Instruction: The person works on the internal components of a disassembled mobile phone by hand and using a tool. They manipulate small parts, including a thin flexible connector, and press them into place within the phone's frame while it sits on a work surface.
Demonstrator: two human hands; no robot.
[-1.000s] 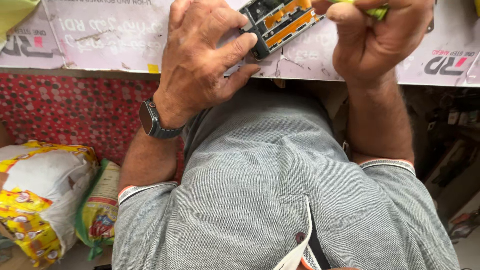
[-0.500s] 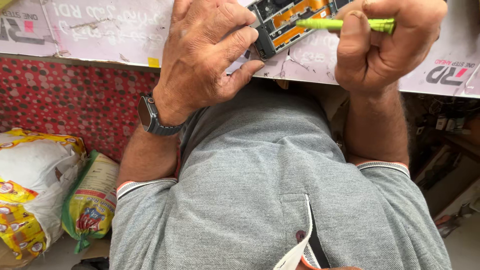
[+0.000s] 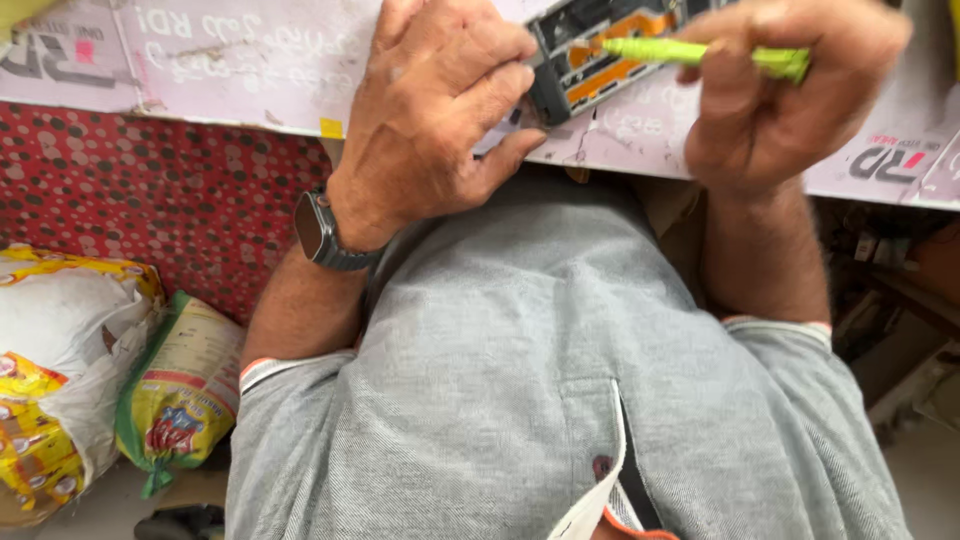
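Left hand (image 3: 430, 120) clamped on grey-and-orange component (image 3: 590, 60) at near edge of pale printed tabletop (image 3: 250, 70). Right hand (image 3: 780, 90) closed around green tool (image 3: 700, 52), tip on component. Below edge: red dotted cloth (image 3: 150, 190); yellow-white sacks (image 3: 70, 370) on floor at left.
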